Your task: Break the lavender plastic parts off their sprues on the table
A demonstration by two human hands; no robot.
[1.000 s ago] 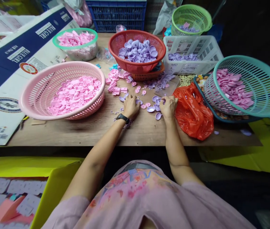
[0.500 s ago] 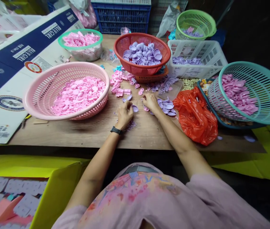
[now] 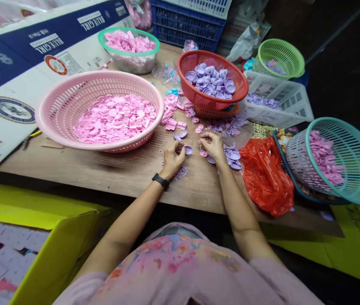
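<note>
My left hand [image 3: 173,160] is closed on a purple oval plastic piece [image 3: 188,150], which sticks out past the fingertips. My right hand [image 3: 213,146] has its thumb and fingers pinched together over the table; whatever lies between them is too small to name. Under and beside the right wrist is a pile of purple oval pieces [image 3: 232,156]. Two loose purple ovals [image 3: 180,135] lie just beyond the left hand, and thin purple scraps [image 3: 180,173] lie beside its wrist. Small pink pieces [image 3: 199,128] rest near the right fingertips.
A pink basket [image 3: 100,146] of pink parts stands at left. Behind are a red basket [image 3: 211,101] of purple parts and a green-rimmed tub [image 3: 129,53]. To the right lie a red plastic bag [image 3: 267,178] and a tilted teal basket [image 3: 358,169].
The whole view has turned and tilted, so the table sits slanted. My left hand still holds the purple piece; my right hand stays pinched close to the pile.
</note>
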